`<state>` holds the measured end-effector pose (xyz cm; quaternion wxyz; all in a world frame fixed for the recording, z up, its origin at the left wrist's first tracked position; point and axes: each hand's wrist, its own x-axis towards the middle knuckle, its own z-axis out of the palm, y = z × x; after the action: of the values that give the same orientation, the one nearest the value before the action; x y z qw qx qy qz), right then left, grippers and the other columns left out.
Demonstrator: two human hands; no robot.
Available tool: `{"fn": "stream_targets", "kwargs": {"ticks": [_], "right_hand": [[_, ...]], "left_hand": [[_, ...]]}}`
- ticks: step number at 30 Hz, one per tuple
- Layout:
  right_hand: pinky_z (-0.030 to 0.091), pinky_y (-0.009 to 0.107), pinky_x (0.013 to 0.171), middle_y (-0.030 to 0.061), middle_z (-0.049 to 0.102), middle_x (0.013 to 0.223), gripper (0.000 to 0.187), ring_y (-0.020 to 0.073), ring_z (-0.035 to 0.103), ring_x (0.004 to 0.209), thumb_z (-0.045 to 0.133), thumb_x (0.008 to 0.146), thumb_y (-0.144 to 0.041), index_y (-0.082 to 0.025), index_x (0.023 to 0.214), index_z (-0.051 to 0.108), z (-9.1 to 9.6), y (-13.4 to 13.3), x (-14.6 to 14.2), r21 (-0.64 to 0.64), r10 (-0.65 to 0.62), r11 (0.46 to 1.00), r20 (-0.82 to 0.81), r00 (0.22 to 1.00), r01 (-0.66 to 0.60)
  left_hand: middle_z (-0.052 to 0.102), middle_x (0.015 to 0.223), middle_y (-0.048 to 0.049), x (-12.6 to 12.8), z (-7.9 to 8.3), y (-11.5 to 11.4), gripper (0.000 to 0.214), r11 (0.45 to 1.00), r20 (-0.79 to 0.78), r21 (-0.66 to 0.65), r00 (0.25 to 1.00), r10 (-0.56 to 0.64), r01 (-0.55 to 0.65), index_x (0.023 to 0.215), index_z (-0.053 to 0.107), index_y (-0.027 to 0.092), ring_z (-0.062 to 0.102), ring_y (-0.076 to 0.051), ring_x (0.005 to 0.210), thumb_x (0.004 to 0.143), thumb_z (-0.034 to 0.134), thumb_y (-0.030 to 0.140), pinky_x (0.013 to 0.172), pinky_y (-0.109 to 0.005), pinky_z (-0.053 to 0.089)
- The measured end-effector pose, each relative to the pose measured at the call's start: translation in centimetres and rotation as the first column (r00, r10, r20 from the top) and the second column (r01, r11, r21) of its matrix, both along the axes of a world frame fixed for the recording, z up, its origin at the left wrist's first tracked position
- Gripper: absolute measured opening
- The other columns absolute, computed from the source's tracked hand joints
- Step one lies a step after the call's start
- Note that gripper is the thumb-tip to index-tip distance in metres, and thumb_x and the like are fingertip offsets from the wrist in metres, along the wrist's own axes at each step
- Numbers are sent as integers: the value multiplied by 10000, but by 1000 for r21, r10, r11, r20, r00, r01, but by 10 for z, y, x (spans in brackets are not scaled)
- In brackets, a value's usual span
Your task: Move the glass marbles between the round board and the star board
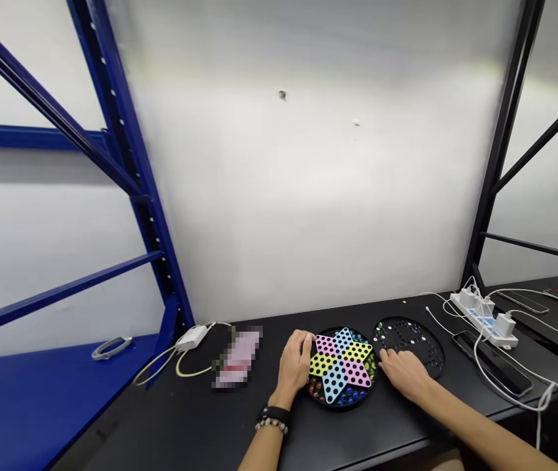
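Observation:
A round black Chinese checkers set lies on the black table, with a six-pointed star board of pink, yellow and blue inside it. Around the star, coloured marbles sit in the gaps between its points. At the set's left rim is my left hand, its fingers curled against the edge. A second round black board, dotted with holes and a few small pieces, lies to the right. My right hand is closed at its near-left edge; whatever its fingertips hold is hidden.
On the right, a white power strip with plugs and loose white cables stands behind a black phone. A white adapter and a blurred pinkish item lie left. Blue shelf posts rise at the left.

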<state>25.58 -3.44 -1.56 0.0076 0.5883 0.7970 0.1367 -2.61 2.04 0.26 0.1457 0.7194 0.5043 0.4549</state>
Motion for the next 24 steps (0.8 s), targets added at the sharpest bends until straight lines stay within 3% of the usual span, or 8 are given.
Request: {"fn": "stream_targets", "kwargs": {"ticks": [5,17,20,24], "right_hand": [[430,283,565,100,711,877,209,236,703,685,459,989,-288,-158,955,619,2,3,12,19,100,995,-2,995,-100],[408,282,568,79,713,858,224,218,692,674,432,989,-264,-172,919,624,-9,9,16,13,136,991,-44,990,-135],[402,284,583,69,716,860,244,225,695,713,415,1000,-303,-185,919,612,-10,11,20,11,136,991,-88,987,-136],[379,269,609,49,702,836,317,203,675,747,347,1023,-367,-210,864,572,-5,20,29,35,66,998,-273,960,-58]], "left_hand": [[653,919,-36,0,0,0,399,1000,6,-11,1000,-3,3,856,607,241,615,-207,906,991,288,439,853,-352,487],[671,1013,-39,3,-7,3,345,992,-141,-122,990,-1,-17,925,651,247,613,-223,989,948,373,451,879,-362,485],[641,1146,-43,3,-11,2,282,981,-202,-193,979,-11,-29,1048,642,268,573,-247,1107,899,448,407,932,-394,452],[554,1328,-73,1,-13,1,465,961,-275,-273,960,-44,-35,1251,566,288,478,-301,1249,801,568,407,1011,-446,385]]}}
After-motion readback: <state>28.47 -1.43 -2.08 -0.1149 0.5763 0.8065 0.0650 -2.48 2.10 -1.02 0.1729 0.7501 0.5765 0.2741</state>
